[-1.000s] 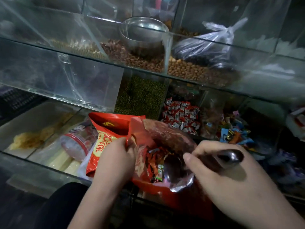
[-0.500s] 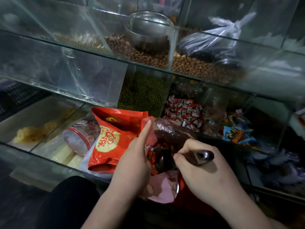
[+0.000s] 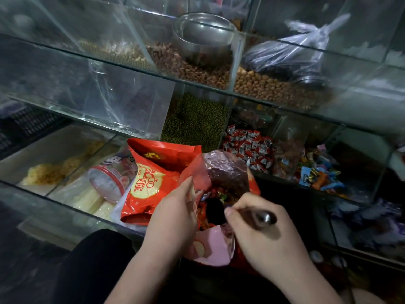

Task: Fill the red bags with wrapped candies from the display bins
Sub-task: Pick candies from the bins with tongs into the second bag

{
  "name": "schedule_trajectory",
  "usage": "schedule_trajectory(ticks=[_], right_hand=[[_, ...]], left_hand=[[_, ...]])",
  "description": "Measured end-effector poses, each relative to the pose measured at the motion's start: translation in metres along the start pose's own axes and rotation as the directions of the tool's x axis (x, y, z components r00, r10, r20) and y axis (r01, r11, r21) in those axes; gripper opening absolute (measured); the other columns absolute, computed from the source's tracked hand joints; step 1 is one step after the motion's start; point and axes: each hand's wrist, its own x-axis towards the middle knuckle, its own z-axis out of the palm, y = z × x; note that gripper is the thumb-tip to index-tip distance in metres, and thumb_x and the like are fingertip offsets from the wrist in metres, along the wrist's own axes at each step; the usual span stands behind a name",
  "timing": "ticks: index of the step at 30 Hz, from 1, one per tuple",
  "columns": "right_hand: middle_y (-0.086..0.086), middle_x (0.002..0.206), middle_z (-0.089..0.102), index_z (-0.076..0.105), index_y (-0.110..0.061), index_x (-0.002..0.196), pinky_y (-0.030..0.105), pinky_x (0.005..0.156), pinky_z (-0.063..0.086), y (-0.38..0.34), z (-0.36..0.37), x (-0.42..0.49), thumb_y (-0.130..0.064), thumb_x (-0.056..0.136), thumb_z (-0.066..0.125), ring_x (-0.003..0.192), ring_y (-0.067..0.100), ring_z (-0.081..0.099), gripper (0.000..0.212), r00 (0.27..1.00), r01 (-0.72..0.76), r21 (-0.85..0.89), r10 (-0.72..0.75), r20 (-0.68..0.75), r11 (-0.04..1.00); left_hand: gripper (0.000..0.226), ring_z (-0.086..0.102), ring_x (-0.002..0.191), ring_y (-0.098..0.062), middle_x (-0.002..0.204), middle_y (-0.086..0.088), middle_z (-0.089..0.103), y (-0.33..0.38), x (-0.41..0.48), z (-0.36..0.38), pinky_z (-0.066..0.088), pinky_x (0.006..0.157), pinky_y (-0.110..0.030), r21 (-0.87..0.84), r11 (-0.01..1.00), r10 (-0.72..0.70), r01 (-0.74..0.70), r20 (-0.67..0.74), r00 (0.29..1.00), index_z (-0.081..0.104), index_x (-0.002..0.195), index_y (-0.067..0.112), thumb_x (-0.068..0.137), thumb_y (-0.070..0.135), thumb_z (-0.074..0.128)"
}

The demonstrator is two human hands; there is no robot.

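Head view of a glass display case (image 3: 92, 110) with tiered bins. Left hand (image 3: 173, 213) pinches the left rim of the bag (image 3: 223, 170), a red pouch with a shiny lining, holding its mouth wide; the index finger lies up along the rim. Right hand (image 3: 269, 235) is curled round the dark handle of a scoop (image 3: 260, 217), whose bowl sits inside the bag mouth among wrapped candies (image 3: 215, 191). The bag stands at the case's front edge, between the two hands and just in front of the candy bins. A second bag (image 3: 149, 189), red with a yellow round label, lies touching it on the left, beside a clear jar (image 3: 107, 183) with a red rim lying on its side. Behind the bag: a bin of red-and-white candies (image 3: 247, 148); to its right, mixed blue and orange candies (image 3: 320, 174). Green beans (image 3: 197, 123) fill the bin behind the second bag. Upper tier: a metal bowl (image 3: 203, 38) on brown nuts, peanuts (image 3: 274, 88), and a knotted plastic sack (image 3: 291, 55).
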Motion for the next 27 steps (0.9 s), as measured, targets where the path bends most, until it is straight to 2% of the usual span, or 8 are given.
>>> schedule_trajectory(ticks=[3, 8, 13, 18, 20, 22, 24, 27], right_hand=[[0.002, 0.055, 0.064, 0.067, -0.024, 0.077, 0.035, 0.055, 0.054, 0.009, 0.002, 0.009, -0.040, 0.093, 0.070, 0.049, 0.017, 0.063, 0.022, 0.979, -0.182, 0.133, 0.193, -0.068, 0.974], [0.007, 0.048, 0.063, 0.070, -0.026, 0.079, 0.019, 0.037, 0.040, 0.008, -0.024, -0.005, -0.041, 0.095, 0.068, 0.033, 0.017, 0.055, 0.022, 0.960, -0.197, 0.342, 0.251, -0.123, 0.919], [-0.010, 0.066, 0.067, 0.064, -0.029, 0.087, 0.029, 0.054, 0.048, 0.002, -0.012, -0.007, -0.053, 0.091, 0.062, 0.058, 0.004, 0.064, 0.024, 1.000, 0.031, -0.051, -0.031, 0.005, 0.998], [-0.010, 0.066, 0.064, 0.054, -0.030, 0.086, 0.035, 0.054, 0.051, 0.007, 0.001, -0.009, -0.059, 0.091, 0.049, 0.062, 0.011, 0.063, 0.030, 0.958, 0.279, -0.313, -0.240, 0.156, 0.908], [-0.008, 0.062, 0.062, 0.056, -0.025, 0.084, 0.033, 0.052, 0.047, 0.003, 0.007, -0.007, -0.055, 0.092, 0.057, 0.058, 0.010, 0.061, 0.032, 0.971, 0.226, -0.197, -0.205, 0.123, 0.954], [-0.005, 0.059, 0.064, 0.063, -0.022, 0.081, 0.032, 0.052, 0.046, 0.002, 0.008, -0.001, -0.050, 0.092, 0.066, 0.054, 0.009, 0.060, 0.030, 1.000, 0.014, 0.043, -0.015, 0.016, 0.999], [-0.001, 0.054, 0.064, 0.068, -0.024, 0.079, 0.026, 0.045, 0.044, 0.006, 0.001, 0.003, -0.047, 0.090, 0.070, 0.045, 0.010, 0.060, 0.026, 0.983, -0.161, 0.206, 0.176, -0.054, 0.965], [0.007, 0.045, 0.058, 0.069, -0.021, 0.072, 0.018, 0.034, 0.034, 0.015, -0.016, 0.000, -0.041, 0.093, 0.070, 0.031, 0.017, 0.050, 0.029, 0.948, -0.234, 0.444, 0.305, -0.094, 0.865]], left_hand=[[0.060, 0.051, 0.131, -0.013, 0.145, 0.004, 0.055, 0.003, 0.000, 0.002, 0.035, 0.103, -0.017, -0.020, 1.000, 0.019, -0.019, 0.027, 0.999, 0.042, 0.150, 0.024, 0.093, 0.009, 0.053], [0.059, 0.051, 0.130, -0.009, 0.145, 0.008, 0.054, 0.000, -0.001, 0.000, 0.034, 0.100, -0.014, -0.026, 0.999, 0.019, -0.019, 0.003, 1.000, 0.041, 0.151, 0.027, 0.095, 0.017, 0.058], [0.056, 0.051, 0.128, -0.006, 0.143, 0.010, 0.055, 0.000, 0.001, -0.006, 0.038, 0.103, -0.019, -0.106, 0.993, -0.059, 0.060, 0.012, 0.998, 0.047, 0.148, 0.029, 0.094, 0.013, 0.053], [0.056, 0.060, 0.117, -0.008, 0.135, 0.010, 0.062, -0.002, -0.003, -0.008, 0.047, 0.099, -0.026, -0.114, 0.990, -0.087, 0.088, 0.013, 0.996, 0.048, 0.146, 0.030, 0.092, 0.016, 0.054], [0.055, 0.060, 0.117, -0.008, 0.136, 0.009, 0.062, -0.003, -0.004, -0.005, 0.044, 0.096, -0.019, -0.106, 0.992, -0.065, 0.066, 0.015, 0.998, 0.048, 0.147, 0.029, 0.094, 0.018, 0.056], [0.056, 0.054, 0.124, -0.004, 0.141, 0.009, 0.058, -0.002, -0.005, -0.001, 0.037, 0.096, -0.010, -0.112, 0.993, -0.038, 0.041, 0.025, 0.999, 0.046, 0.148, 0.028, 0.094, 0.016, 0.057], [0.061, 0.048, 0.128, 0.000, 0.144, 0.012, 0.054, -0.002, -0.005, 0.001, 0.033, 0.099, -0.010, -0.121, 0.992, -0.027, 0.030, 0.025, 0.999, 0.045, 0.149, 0.030, 0.092, 0.013, 0.058], [0.064, 0.044, 0.128, 0.006, 0.144, 0.017, 0.051, -0.005, -0.003, 0.000, 0.033, 0.102, -0.012, -0.127, 0.991, -0.040, 0.043, 0.026, 0.999, 0.043, 0.148, 0.034, 0.089, 0.013, 0.057]])
